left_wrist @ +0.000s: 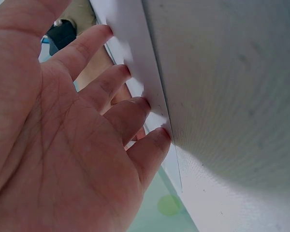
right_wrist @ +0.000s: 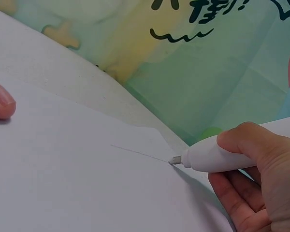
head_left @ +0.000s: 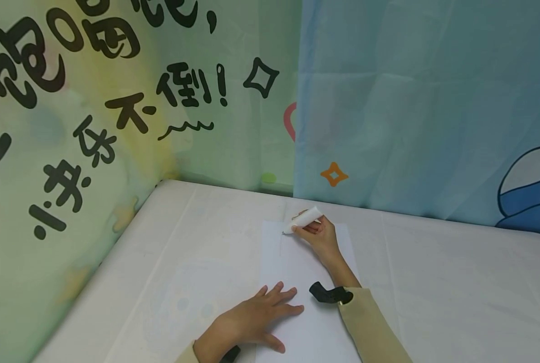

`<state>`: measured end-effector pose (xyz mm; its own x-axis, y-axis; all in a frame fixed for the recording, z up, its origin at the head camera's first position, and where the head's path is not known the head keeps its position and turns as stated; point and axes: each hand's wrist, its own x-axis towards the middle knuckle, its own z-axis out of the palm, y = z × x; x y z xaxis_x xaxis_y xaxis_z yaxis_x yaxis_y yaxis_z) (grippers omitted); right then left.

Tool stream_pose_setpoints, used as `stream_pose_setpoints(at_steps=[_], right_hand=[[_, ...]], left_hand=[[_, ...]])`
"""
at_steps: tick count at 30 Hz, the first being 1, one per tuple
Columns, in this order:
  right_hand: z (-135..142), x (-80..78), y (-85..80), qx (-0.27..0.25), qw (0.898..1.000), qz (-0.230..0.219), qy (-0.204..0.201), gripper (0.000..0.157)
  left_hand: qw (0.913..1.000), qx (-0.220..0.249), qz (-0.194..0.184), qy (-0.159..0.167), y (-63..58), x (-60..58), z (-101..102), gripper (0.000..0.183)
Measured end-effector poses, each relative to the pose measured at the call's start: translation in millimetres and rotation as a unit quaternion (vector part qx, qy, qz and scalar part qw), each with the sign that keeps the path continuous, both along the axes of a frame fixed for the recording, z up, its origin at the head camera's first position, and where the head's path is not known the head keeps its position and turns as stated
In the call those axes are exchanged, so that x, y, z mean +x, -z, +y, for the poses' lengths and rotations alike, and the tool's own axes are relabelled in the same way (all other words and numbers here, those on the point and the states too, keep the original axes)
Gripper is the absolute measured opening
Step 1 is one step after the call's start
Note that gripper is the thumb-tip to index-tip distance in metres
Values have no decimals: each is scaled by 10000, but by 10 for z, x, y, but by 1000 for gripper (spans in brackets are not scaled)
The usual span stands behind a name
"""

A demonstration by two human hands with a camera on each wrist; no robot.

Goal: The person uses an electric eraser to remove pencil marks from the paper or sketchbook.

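My right hand (head_left: 318,236) grips a thick white pen-shaped tool (right_wrist: 217,153) between thumb and fingers. Its narrow grey tip touches a sheet of white paper (right_wrist: 77,183) at one end of a thin, faint line (right_wrist: 140,153). Whether the tool is a pen or an eraser I cannot tell. In the head view, the paper lies lengthwise in front of me, and the tool is near its far end. My left hand (head_left: 258,318) is spread over the paper's nearer left part; in the left wrist view the fingertips (left_wrist: 159,137) rest along the sheet's edge.
A white cloth (head_left: 456,292) covers the table under the paper. Behind it hangs a blue curtain (head_left: 410,101), and a green-yellow printed backdrop (head_left: 224,156) with black lettering stands at the left. A black strap (head_left: 328,294) sits by the right sleeve (head_left: 371,322).
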<state>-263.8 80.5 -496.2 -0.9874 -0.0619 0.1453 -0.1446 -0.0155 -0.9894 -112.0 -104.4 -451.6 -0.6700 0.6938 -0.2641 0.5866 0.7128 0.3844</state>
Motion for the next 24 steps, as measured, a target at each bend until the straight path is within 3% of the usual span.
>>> stream_pose_setpoints(at_steps=[24], right_hand=[[1,20,5,-43,10000,-45,-17,41]], left_hand=[[9999,121,-73,-6,-13,17,-14,78]])
